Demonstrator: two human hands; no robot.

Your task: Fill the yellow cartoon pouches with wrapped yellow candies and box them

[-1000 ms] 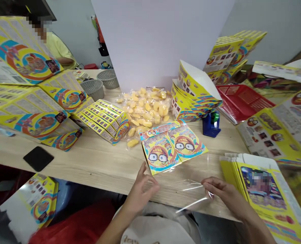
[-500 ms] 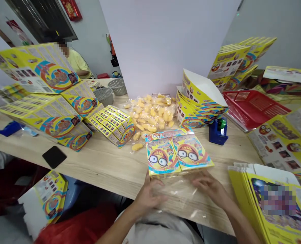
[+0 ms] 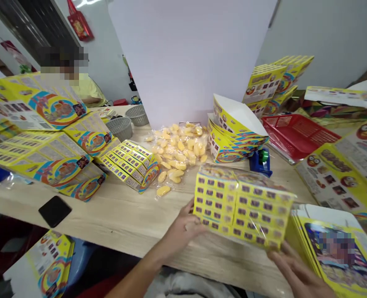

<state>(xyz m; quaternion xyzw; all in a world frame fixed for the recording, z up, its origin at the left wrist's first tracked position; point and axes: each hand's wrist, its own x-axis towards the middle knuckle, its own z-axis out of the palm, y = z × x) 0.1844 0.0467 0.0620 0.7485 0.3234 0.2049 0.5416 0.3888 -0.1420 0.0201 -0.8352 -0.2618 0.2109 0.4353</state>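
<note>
Both my hands hold a block of small yellow boxes [image 3: 243, 205] wrapped in a clear bag, lifted and tipped so its side with rows of printed labels faces me. My left hand [image 3: 181, 229] grips the block's lower left corner, fingers curled round it. My right hand [image 3: 295, 271] holds the lower right corner from beneath; only part of it shows at the frame's bottom edge. The block hangs just above the wooden table [image 3: 133, 215].
A second wrapped block [image 3: 133, 165] lies left of a heap of yellow sweets in bags [image 3: 178, 145]. Flat yellow cartons [image 3: 46, 140] are stacked at left, folded cartons [image 3: 233, 136] and a red basket [image 3: 298, 132] at right, a blue tape dispenser [image 3: 259, 161] between. A black phone [image 3: 54, 210] lies near the front edge. Another person sits at the far left.
The block lay flat on the table with its cartoon faces up; my hands have closed on its front corners and lifted and tipped it toward me. The camera has shifted slightly.
</note>
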